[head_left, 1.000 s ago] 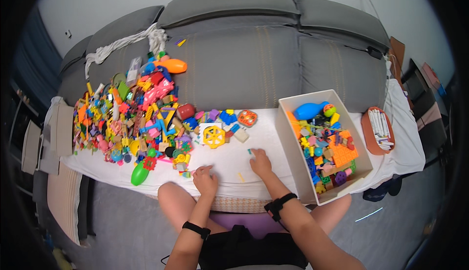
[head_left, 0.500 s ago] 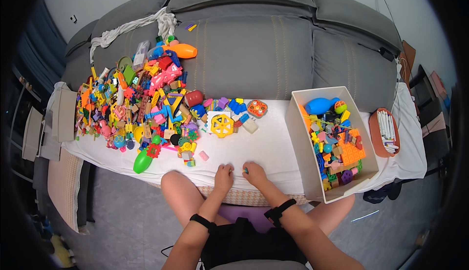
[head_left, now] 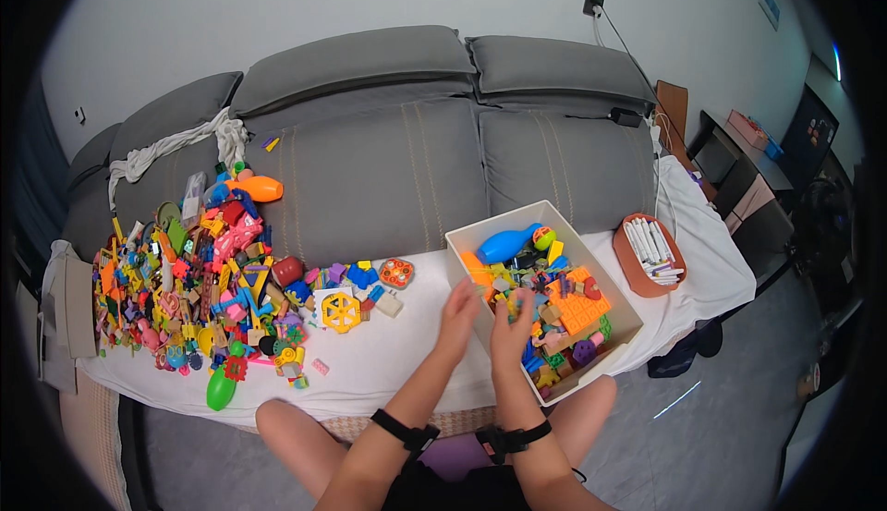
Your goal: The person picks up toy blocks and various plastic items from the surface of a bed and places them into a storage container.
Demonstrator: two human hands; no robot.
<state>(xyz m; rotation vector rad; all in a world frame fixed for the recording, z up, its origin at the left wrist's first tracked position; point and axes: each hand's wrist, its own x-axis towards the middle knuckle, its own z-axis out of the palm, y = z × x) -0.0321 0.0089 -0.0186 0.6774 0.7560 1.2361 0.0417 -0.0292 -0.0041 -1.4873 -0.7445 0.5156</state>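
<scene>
A white storage box stands to the right on the white-covered seat, filled with mixed toys. My right hand is over the box's near left side, fingers apart, with nothing visible in it. Beside it, my left hand is raised at the box's left wall; its fingers are blurred, and whether they hold anything cannot be made out. In the box lie a blue toy bowling pin, an orange studded plate and a purple round piece.
A large heap of toys covers the seat's left part. Closer in lie a yellow wheel-shaped piece, a green toy pin and a pink block. Right of the box, an orange-brown basket holds white markers. Grey sofa cushions rise behind.
The view has swung right. Both hands have moved from over the white cover near the seat's front edge to the box, and my right hand's fingers have spread.
</scene>
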